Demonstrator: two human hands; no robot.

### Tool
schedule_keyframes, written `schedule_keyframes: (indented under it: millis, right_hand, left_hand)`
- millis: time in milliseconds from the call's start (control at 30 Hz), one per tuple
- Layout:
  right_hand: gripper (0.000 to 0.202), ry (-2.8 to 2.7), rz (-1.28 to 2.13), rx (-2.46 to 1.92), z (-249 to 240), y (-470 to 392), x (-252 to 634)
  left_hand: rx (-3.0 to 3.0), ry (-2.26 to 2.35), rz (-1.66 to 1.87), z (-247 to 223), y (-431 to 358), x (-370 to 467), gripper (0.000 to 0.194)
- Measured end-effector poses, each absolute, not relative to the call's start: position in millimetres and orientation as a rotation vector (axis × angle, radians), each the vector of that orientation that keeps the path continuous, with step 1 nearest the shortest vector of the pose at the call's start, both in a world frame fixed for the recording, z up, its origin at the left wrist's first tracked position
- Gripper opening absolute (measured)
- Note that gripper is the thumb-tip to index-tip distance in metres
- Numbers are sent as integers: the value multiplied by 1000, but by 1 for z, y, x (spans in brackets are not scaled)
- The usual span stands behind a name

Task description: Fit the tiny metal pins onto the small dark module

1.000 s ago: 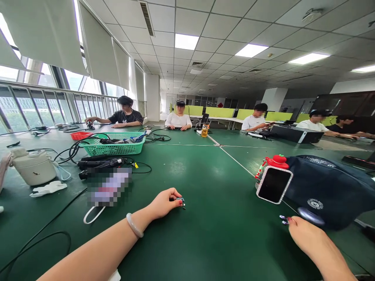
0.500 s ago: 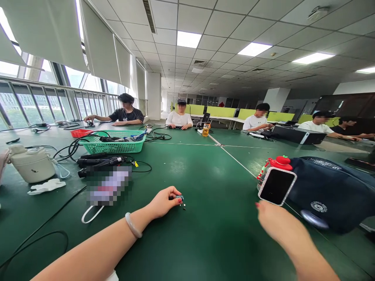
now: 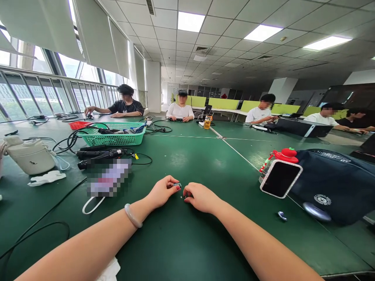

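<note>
Over the middle of the green table (image 3: 175, 234), my left hand (image 3: 162, 191) pinches a small blue circuit-board-like piece (image 3: 177, 184) between thumb and fingers. Just right of it, my right hand (image 3: 200, 197) is lowered to the table, thumb and index finger closing around a tiny pale piece (image 3: 183, 197). The hands are close but apart. What exactly lies between the right fingertips is too small to make out. A small shiny earbud-like object (image 3: 282, 216) lies on the table to the right.
Phone (image 3: 281, 178) leaning on a red-lidded bottle (image 3: 285, 155), dark blue bag (image 3: 331, 187), oval case (image 3: 316, 212) at right. Green basket (image 3: 113, 138), black devices (image 3: 99, 156), beige container (image 3: 31, 156) and cables at left. Several people sit around the table.
My right hand has moved left from beside the phone to the tiny piece near my left hand. The earbud-like object now shows on the right. The view has shifted slightly.
</note>
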State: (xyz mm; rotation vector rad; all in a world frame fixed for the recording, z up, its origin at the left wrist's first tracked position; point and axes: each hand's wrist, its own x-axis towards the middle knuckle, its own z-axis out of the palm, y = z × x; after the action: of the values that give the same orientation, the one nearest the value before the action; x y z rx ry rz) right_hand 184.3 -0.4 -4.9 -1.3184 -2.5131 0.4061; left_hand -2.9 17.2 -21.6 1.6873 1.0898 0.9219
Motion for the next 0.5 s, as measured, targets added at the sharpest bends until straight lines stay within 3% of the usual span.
schedule_keyframes:
  millis: [500]
  right_hand:
    - [8, -2414, 465, -1208, -12, -3, 184]
  left_hand:
    - [1869, 1158, 809, -17, 11, -2, 23]
